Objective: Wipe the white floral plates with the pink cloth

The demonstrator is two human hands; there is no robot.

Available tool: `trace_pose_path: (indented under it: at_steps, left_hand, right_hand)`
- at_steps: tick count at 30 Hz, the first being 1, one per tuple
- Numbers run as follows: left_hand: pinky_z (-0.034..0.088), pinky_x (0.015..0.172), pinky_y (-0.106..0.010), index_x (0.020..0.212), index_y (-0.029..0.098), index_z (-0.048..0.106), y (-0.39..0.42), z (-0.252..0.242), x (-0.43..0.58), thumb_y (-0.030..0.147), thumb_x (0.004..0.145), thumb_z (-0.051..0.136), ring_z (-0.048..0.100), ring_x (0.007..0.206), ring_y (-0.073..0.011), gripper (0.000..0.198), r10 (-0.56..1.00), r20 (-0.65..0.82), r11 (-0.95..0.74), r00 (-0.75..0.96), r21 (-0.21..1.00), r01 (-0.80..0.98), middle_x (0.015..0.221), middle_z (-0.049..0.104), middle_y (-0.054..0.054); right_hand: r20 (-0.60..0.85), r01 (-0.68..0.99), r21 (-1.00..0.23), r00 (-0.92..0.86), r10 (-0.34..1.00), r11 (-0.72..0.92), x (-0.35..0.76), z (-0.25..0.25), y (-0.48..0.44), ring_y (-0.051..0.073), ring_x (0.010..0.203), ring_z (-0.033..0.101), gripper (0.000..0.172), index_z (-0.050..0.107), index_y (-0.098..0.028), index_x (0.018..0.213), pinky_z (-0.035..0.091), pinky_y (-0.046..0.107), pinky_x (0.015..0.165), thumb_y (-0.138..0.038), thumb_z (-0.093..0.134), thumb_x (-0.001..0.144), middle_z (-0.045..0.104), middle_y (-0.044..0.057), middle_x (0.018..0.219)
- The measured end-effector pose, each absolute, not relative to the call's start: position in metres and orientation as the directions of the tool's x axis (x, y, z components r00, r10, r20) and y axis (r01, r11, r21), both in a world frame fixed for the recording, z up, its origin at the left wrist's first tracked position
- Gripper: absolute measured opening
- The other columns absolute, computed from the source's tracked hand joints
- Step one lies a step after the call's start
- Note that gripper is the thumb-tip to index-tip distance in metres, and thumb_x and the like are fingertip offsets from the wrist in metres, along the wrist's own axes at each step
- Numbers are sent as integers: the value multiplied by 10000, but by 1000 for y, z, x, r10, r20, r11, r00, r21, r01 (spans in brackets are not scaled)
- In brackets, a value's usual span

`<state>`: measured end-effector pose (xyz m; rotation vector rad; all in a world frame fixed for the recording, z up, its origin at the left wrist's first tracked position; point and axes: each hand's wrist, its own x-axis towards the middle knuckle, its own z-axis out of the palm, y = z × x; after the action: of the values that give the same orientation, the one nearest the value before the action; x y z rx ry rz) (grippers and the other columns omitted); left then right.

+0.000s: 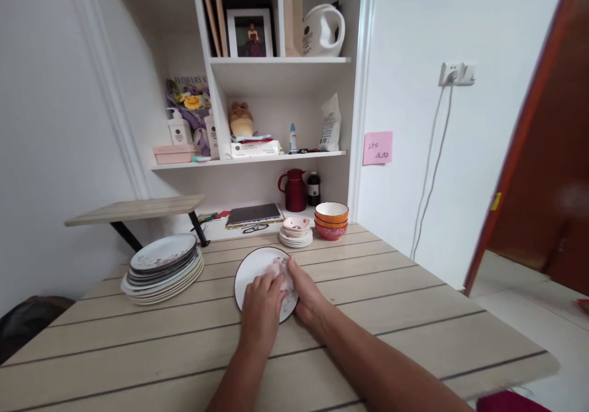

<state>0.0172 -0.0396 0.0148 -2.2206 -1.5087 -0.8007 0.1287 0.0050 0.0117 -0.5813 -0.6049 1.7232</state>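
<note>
Plate tilts toward us over the table, right of the plate stack, our right hand pinching its right edge and our left hand, half curled, pressing a pale tissue on it, so we should hold tight and rub softly in little circles.

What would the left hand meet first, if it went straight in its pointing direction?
The left hand would probably meet the pale crumpled wipe first, over the round white dark-rimmed plate; depth is unclear.
</note>
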Motion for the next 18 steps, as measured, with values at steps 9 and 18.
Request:
trace_pose_path:
  at_steps: [9, 18]
  left_hand:
    - [390, 910, -459, 1261, 266, 607, -37, 23, 18, 297, 929, 521, 564, 1008, -275, 344, 685, 725, -181, 72, 74, 981, 1106, 664, -84]
    - [378, 874, -467, 1216, 211, 633, -34, 19, 0, 330, 971, 400, 560, 965, -275, 359, 693, 714, 87, -101, 57, 995, 1019, 652, -102]
  right_hand:
    - [19, -672, -723, -252, 968, -161, 120, 15, -9, 232, 1013, 678, 459, 656, -165, 1125, 503, 364, 916, -510, 650, 822, 729, 94, 1108]
    - [-85, -720, -665, -193, 978, -200, 119, 16, -6, 222, 895, 713, 349, 649, -160, 1073, 532, 369, 870, -445, 604, 876, 759, 95, 976]
